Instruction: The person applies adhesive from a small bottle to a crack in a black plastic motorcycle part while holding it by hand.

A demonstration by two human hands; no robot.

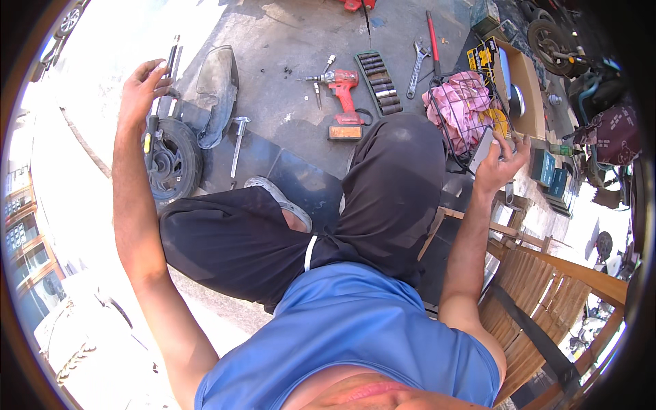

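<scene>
My left hand (142, 90) is raised at the left, its fingers curled beside thin dark rods (175, 58). Whether it grips them is hard to tell. Below it a small black-tyred wheel (179, 171) lies near a yellow-and-black handle (147, 143). At the right my right hand (502, 164) pinches a flat grey plate (482, 150), thumb and fingertips on its edge. That plate is held above a black wire basket (443, 130) with a pink cloth (459, 102) in it.
On the floor lie a red cordless impact driver (343, 92), a socket set tray (380, 83), a wrench (417, 68), a caliper-like metal tool (239, 147) and a dusty curved panel (217, 89). A cardboard box (529, 78) stands at the right, a wooden chair (540, 294) beside me.
</scene>
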